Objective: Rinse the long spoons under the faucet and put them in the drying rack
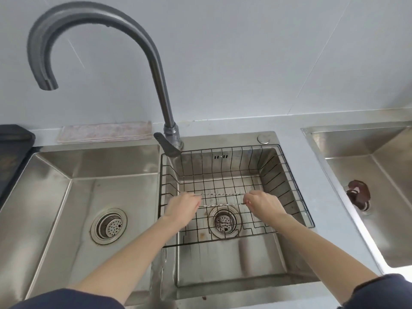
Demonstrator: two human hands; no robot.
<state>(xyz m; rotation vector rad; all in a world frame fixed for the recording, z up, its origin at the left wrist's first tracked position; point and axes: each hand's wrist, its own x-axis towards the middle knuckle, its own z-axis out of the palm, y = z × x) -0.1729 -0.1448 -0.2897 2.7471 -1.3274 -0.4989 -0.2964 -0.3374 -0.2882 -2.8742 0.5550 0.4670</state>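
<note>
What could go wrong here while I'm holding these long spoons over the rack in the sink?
The long spoons are thin, and the drying rack has wide gaps, so they might slip through toward the drain. The left hand and right hand grip only the ends, so a slip could drop one. The faucet spout points over the left basin, so rinsing here may miss.

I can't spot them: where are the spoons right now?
In the head view, the spoons are held level between the left hand and right hand, over the rack in the middle sink, above its drain.
</note>
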